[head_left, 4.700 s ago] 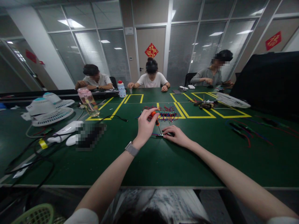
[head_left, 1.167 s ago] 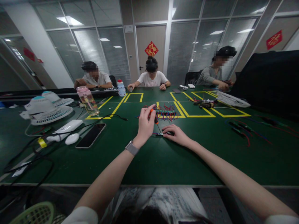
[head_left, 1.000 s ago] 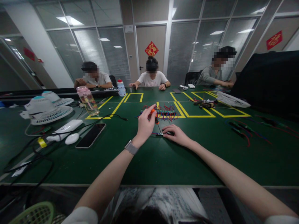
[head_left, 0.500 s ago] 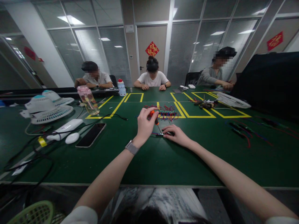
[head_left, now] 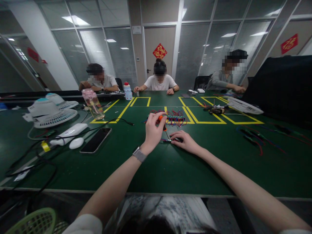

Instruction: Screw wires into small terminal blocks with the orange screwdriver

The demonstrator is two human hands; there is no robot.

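My left hand is closed around the handle of a screwdriver with orange and black parts. Its thin shaft slants down to a small dark circuit board lying on the green table. With fingers bent, my right hand presses on the board's right end and holds it against the tabletop. Thin wires run out of the board's left side. Just beyond my hands lies a row of green circuit boards with red and blue wires, partly hidden by my left hand.
A phone, a white mouse, a power strip and black cables lie on the left, near white fans and a pink-lidded bottle. Wired boards and tools are on the right. Several people sit across.
My left hand tilts slightly on the screwdriver; its tip stays at the board. Across the table, one person's hand has moved out sideways to a small item beside the bottle.
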